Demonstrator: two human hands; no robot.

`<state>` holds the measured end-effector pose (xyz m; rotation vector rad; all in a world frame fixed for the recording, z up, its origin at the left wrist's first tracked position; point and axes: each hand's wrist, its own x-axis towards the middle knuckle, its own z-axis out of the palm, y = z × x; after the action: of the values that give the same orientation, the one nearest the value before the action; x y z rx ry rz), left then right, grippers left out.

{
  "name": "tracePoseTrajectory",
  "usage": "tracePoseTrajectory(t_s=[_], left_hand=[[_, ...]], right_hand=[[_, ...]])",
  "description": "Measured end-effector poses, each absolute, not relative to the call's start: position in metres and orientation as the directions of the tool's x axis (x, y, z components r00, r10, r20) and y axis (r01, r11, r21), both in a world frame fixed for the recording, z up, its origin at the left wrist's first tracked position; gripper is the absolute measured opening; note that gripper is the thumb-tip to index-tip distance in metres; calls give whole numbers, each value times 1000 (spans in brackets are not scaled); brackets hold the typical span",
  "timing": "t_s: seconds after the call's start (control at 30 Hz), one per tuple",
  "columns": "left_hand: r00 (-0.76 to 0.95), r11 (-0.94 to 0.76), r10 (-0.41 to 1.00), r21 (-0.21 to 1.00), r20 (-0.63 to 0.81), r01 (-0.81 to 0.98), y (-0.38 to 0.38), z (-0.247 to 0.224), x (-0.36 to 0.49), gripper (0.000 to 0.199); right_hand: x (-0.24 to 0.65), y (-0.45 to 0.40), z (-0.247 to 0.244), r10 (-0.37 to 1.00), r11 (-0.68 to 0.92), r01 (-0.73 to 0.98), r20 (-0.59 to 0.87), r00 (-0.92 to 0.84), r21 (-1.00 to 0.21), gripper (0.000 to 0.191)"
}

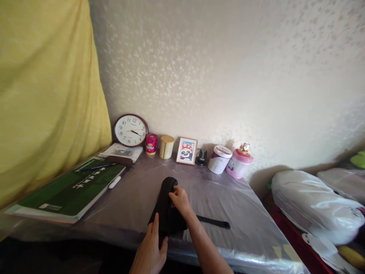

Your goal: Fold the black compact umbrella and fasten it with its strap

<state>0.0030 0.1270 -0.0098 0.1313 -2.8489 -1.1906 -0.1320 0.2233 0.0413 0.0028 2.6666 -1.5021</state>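
Note:
A black folded cloth item (164,205), long and rounded at its far end, lies on the plastic-covered table (137,190) near the front edge. At its near left side is my left hand (151,245), with thumb and fingers apart against the black fabric. My right hand (180,198) reaches over its right side, the fingertips pinched together at the upper part; what they pinch, if anything, is too small to make out. A black strap (213,221) extends to the right on the table, beyond my right forearm.
A green book (65,190) with a pen lies at the left. Along the wall stand a clock (131,130), two cans, a framed panda picture (186,151) and two tubs (219,160). White plastic bags (316,201) sit at the right.

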Motion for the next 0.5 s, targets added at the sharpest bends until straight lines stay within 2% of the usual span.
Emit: tracePoseTrajectory(t_s=[0.3,0.4,0.5], left_hand=[[-990,753,-135,646,-32,-124,121,-10,5,61],[-985,769,-166,618,-54,-163,119,-4,7,60],[-979,792,-199,581,-45,-188,121,6,10,59]], right_hand=[[-125,203,44,-129,736,-135,58,-990,-663,37],[-120,200,46,-153,737,-179,97,-983,-652,37],[-118,201,45,-187,690,-216,118,-975,-691,34]])
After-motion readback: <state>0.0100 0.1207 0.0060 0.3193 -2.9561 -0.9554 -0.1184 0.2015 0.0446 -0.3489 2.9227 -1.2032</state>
